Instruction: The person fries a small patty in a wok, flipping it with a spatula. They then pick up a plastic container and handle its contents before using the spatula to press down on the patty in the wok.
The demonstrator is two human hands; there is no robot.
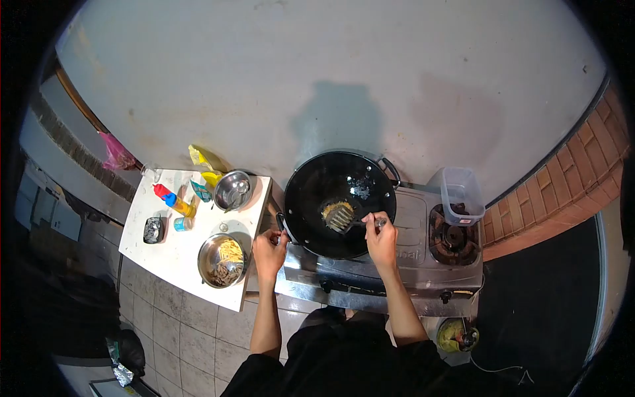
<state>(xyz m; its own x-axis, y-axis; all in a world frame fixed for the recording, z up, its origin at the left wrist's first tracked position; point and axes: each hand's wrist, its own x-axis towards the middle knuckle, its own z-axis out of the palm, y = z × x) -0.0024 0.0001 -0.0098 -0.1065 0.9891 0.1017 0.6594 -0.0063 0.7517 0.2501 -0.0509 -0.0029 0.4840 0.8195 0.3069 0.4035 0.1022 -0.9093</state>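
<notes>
- The wok [311, 188] sits on the stove [411, 221]: black, round and deep, with bright rivet-like spots on its inner wall and a loop handle [390, 169] at 2 o'clock.
- Inside, the dark surface is glossy, with a patch of white glare between 12 and 2 o'clock from its centre.
- Golden-brown bits of food [334, 208] lie in a small heap around the wok's centre, too fine to identify.
- The left hand [268, 251] is closed at the wok's side handle [280, 221], between 8 and 9 o'clock; its fingertips are partly hidden.
- The right hand [381, 239], at 4 o'clock, grips a slotted metal spatula [340, 220], whose head touches the food and points towards 9 o'clock.
- At 8 o'clock, a metal bowl [209, 252] on the white table [159, 258] holds yellow strips and grey-brown pieces.
- At 3 o'clock stands a clear plastic container [462, 188], over the right burner [450, 250].
</notes>
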